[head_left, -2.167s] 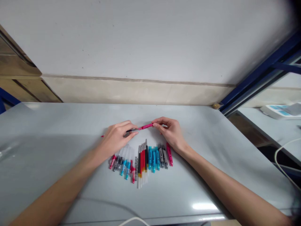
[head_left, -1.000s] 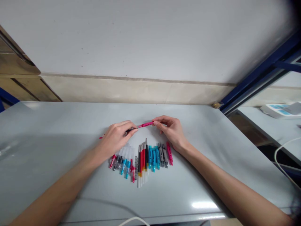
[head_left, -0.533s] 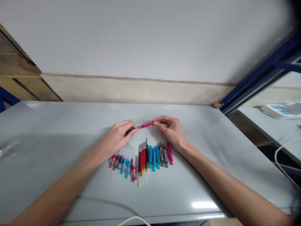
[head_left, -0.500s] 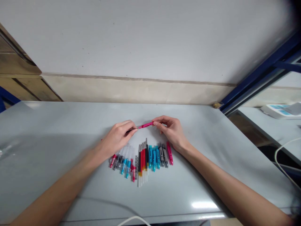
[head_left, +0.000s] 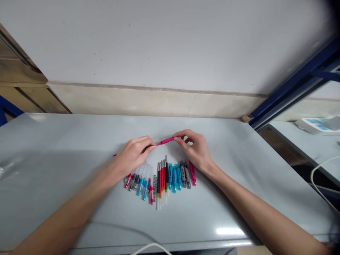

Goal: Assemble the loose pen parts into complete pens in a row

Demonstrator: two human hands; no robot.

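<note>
My right hand (head_left: 195, 147) pinches the right end of a pink pen grip section (head_left: 166, 140) between thumb and fingertips, just above the table. At its left end, my left hand (head_left: 136, 150) is closed in a pinch on a slim pen part, mostly hidden by the fingers. A small red tip (head_left: 114, 155) shows beyond the left hand. Below the hands lie clear pen barrels (head_left: 140, 180) with red, black and blue ends, red and black refills (head_left: 162, 177), blue grip sections (head_left: 174, 177), grey ones (head_left: 185, 174) and another pink one (head_left: 192, 173), partly behind my right hand.
The parts lie on a grey table (head_left: 79, 131) against a white wall with a beige strip. Blue metal posts (head_left: 292, 83) rise at the right, beside another table carrying a white device (head_left: 316, 125). A white cable (head_left: 152, 245) crosses the near edge.
Both hands keep their pinch and the pink section stays nearly where it was. A little more of the red tip shows left of my left hand.
</note>
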